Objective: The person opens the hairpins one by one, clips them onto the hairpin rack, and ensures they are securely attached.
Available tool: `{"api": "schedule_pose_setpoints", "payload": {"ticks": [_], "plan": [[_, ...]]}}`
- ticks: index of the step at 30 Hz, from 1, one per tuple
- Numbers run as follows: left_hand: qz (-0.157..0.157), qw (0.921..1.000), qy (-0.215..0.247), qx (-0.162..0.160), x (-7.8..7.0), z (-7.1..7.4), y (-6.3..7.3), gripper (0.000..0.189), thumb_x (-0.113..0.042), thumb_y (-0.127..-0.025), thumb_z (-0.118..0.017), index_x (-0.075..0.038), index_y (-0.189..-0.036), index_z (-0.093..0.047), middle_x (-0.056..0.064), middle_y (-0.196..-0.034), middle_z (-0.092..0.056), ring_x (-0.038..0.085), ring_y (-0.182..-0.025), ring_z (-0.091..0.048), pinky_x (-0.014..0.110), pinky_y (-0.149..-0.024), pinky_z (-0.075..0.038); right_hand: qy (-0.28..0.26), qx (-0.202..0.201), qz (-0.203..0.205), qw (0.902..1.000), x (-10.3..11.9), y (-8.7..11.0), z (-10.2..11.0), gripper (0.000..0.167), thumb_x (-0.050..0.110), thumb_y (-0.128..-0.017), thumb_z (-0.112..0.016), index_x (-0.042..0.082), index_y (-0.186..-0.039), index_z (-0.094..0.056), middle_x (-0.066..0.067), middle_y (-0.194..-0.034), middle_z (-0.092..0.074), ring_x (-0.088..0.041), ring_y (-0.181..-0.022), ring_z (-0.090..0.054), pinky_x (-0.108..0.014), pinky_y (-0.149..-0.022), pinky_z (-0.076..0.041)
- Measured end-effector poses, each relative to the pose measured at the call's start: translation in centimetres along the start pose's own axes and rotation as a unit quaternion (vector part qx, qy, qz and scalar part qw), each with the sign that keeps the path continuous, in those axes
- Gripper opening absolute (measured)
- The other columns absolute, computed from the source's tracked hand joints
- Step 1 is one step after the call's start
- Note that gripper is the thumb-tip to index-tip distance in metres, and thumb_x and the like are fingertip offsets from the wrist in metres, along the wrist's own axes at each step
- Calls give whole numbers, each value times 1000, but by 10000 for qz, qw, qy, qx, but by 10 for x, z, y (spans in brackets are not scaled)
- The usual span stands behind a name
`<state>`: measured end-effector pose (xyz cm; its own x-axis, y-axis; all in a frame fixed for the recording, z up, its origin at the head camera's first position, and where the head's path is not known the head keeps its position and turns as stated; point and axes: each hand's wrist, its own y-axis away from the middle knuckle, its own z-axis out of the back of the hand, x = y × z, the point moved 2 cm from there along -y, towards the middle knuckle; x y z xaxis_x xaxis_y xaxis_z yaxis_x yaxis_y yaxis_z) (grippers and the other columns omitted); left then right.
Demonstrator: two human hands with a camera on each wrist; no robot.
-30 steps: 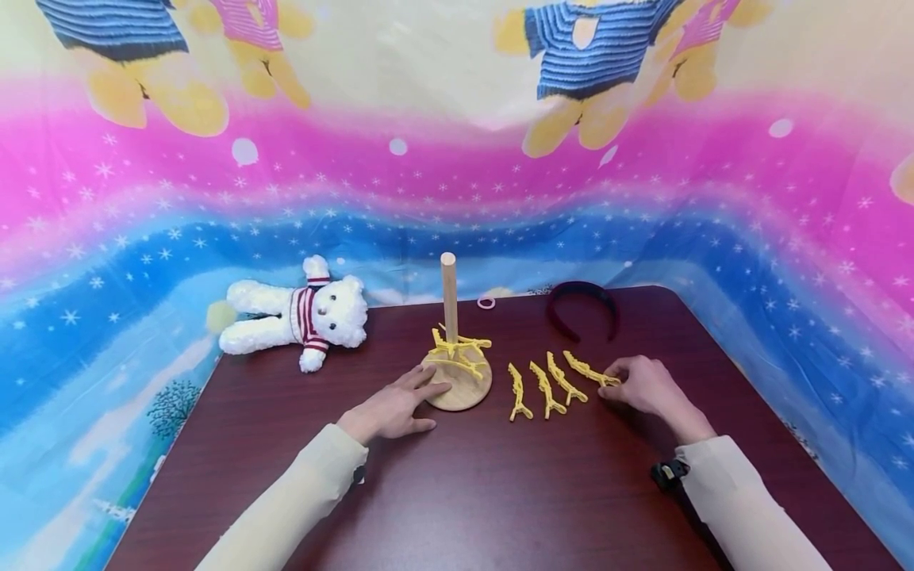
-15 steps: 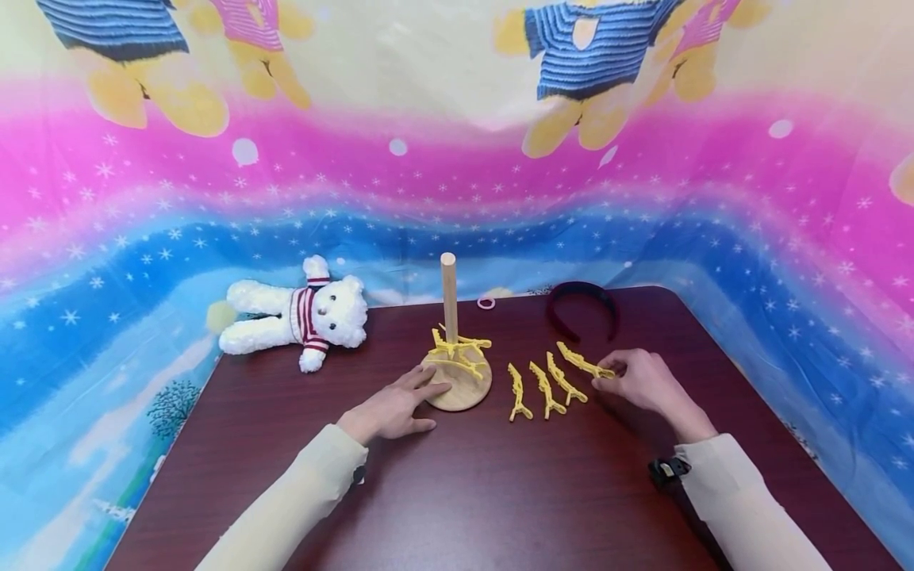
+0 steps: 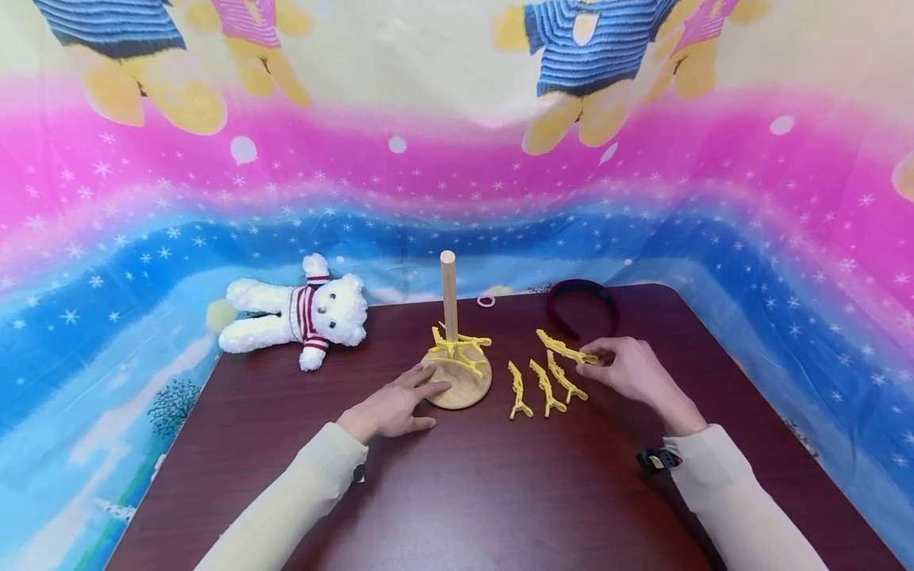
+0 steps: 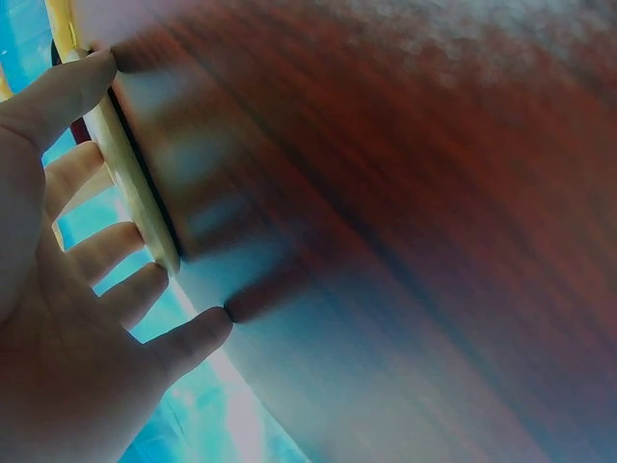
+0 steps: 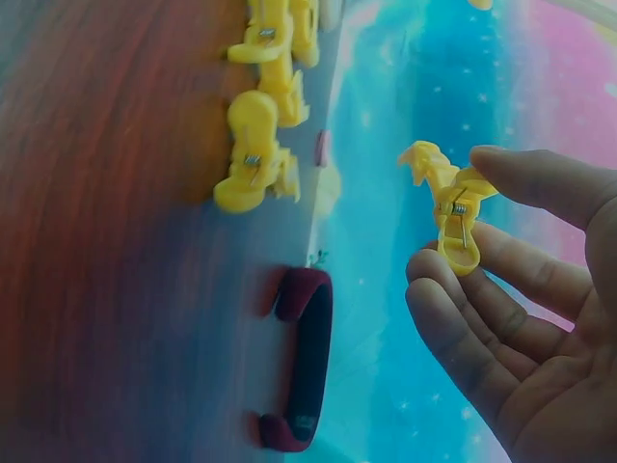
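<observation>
Between thumb and fingertips of the right hand [image 3: 635, 374]: I see one yellow alligator hair clip [image 3: 562, 346], its toothed end pointing away from the palm.
Right fingers: pinching that clip at its spring end; my right wrist view shows the thumb on one lever and bent fingers around the other.
Row of three clips [image 3: 547, 388]: lying on the dark red-brown table [image 3: 443, 500], just left of the right fingertips; I cannot tell whether the held clip touches the nearest one.
Left hand [image 3: 391, 406]: palm down, fingers spread, some of them touching the round wooden base [image 3: 460, 394].
Wooden dowel [image 3: 449, 297]: upright on that base, just beyond the left fingertips.
Bunched clips [image 3: 462, 347]: several yellow ones round the dowel's foot, near the left fingers; I cannot tell whether they grip the wood.
Dark red headband [image 5: 313, 357]: on the table, beyond the right fingers.
Pale pink hair tie [image 3: 486, 306]: farther out than both hands' fingers, between them.
Plush teddy bear [image 3: 307, 313]: lying beyond and left of the left fingers, in a red-and-white striped sweater, head toward the dowel.
Printed backdrop cloth [image 3: 428, 178]: pink and blue, beyond all the fingers.
</observation>
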<state>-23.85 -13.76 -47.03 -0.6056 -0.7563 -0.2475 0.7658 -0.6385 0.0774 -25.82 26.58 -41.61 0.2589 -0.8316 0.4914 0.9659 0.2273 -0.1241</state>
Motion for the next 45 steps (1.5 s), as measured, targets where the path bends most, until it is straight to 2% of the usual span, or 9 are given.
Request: {"api": "schedule_pose_setpoints", "payload": {"ticks": [9,23,30,35,45], "plan": [[-5,10000,7,-25,0,0,0,66,-36,-95,-68,-20,-153,-42,22,-163,-26,41,-152,-23,54,-116,-35,-222,23,37,9997,20,-7,0,31,38,-84,-80,21,-109,-76,1,-95,-76,-12,-83,-68,-32,-71,-55],[-28,10000,35,-48,1,-2,0,66,-36,-95,-68,-20,-153,-42,22,-163,-26,41,-152,-22,53,-116,-35,-313,-137,784,9963,51,-13,-1,30,34,-87,-78,18,-113,-76,-5,-101,-74,-12,-84,-69,-36,-76,-58],[-59,9999,-2,-100,1,-3,0,65,-36,-94,-68,-20,-152,-43,22,-163,-27,42,-152,-23,53,-117,-35,-299,-255,927,9949,62,-16,-1,29,33,-87,-78,18,-112,-76,-1,-100,-72,-12,-84,-69,-35,-75,-58],[-52,9999,-24,-107,2,-3,-1,66,-36,-94,-68,-20,-152,-43,22,-163,-27,42,-151,-24,53,-116,-35,-287,-332,1065,9933,68,-19,0,29,32,-87,-78,18,-112,-76,-4,-99,-72,-12,-82,-69,-34,-74,-58],[-36,10000,-8,-90,2,-3,-1,66,-37,-94,-68,-20,-153,-42,22,-163,-26,41,-152,-23,53,-117,-34,-241,-292,1396,9895,84,-21,1,27,27,-89,-76,19,-115,-77,5,-93,-70,-9,-82,-66,-31,-73,-54]]}}
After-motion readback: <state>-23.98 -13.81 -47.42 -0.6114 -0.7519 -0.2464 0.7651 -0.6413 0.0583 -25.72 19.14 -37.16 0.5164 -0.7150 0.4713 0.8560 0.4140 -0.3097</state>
